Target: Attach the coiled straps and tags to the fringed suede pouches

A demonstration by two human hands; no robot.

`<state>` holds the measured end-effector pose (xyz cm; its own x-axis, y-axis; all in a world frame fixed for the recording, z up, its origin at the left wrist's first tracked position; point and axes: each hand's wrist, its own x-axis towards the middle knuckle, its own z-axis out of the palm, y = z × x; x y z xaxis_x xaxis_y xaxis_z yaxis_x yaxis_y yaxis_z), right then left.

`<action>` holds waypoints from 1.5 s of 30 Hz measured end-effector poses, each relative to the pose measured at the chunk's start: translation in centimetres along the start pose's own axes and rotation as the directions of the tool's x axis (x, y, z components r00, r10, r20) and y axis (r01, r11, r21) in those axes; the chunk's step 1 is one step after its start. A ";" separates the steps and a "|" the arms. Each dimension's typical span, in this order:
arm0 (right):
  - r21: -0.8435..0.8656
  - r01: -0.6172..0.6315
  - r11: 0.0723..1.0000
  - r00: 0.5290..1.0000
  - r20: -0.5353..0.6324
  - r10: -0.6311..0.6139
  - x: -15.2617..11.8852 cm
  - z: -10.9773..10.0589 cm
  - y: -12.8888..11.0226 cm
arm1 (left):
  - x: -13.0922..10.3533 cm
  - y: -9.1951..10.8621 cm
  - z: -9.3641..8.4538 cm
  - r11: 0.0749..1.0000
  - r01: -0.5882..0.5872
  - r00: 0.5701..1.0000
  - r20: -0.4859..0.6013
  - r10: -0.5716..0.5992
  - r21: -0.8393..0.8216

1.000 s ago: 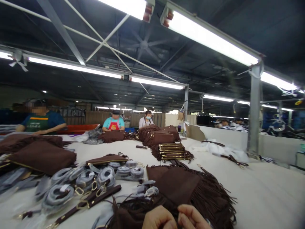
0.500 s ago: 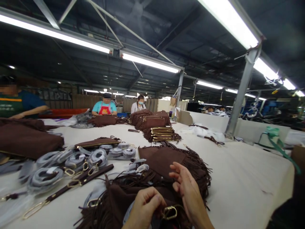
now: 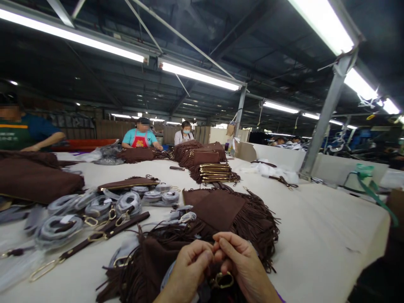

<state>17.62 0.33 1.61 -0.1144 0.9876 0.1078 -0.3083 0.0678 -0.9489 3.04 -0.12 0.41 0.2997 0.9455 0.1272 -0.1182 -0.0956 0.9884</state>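
My left hand (image 3: 192,267) is closed in a pinch above a brown fringed bag (image 3: 158,263) at the bottom centre. Against its fingertips, my right hand (image 3: 241,259) has its fingers bent together, thumb near index. Whatever the fingertips grip is too small to make out. Just below the hands hangs a gold clasp (image 3: 224,280), partly covered by the right hand. Another brown fringed bag (image 3: 221,206) lies flat just beyond them. Part of a grey wrapped coil shows beside my left wrist.
Grey wrapped strap coils (image 3: 58,231) and a brown strap (image 3: 104,233) with gold rings lie left on the white table (image 3: 318,235). Farther back are stacked bags with gold edges (image 3: 215,173). Several people are across the table; a metal post (image 3: 328,113) rises at right.
My right hand has moved left and down, its spread fingers now drawn in against my left fingertips. The far person in the red apron has stretched out an arm.
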 end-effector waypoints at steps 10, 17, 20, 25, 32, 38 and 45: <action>-0.249 0.095 0.964 0.994 0.082 -0.076 -1.1 -1.7 1.3 | -0.5 0.8 0.3 0.981 0.194 0.981 -0.033 -0.193 0.022; -0.366 0.137 0.921 0.989 0.107 -0.105 -1.1 -2.1 2.3 | -0.4 0.0 -0.2 0.946 0.060 0.996 -0.086 -0.034 0.319; -0.416 0.146 0.897 0.987 0.119 -0.106 -1.2 -2.1 2.5 | -0.5 -0.1 0.0 0.904 0.044 0.993 -0.119 0.007 0.425; -0.489 0.177 0.854 0.981 0.152 -0.116 -1.3 -1.9 2.5 | -0.7 0.0 0.2 0.878 0.036 0.992 -0.120 0.025 0.477; -0.444 0.167 0.880 0.985 0.123 -0.124 -1.3 -1.8 2.7 | -0.7 -0.2 0.2 0.877 0.027 0.992 -0.120 0.035 0.479; -0.505 0.205 0.839 0.977 0.156 -0.145 -1.3 -1.7 2.6 | -0.6 -0.2 0.2 0.864 0.023 0.991 -0.125 0.046 0.503; -0.516 0.202 0.833 0.978 0.151 -0.143 -1.2 -1.5 2.7 | -0.6 -0.2 0.3 0.852 0.036 0.991 -0.126 0.036 0.523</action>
<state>18.40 -0.48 -1.50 -0.2105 0.9348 0.2862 0.2075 0.3288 -0.9213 3.14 -0.76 0.16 0.1732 0.9732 0.1515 0.4050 -0.2106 0.8897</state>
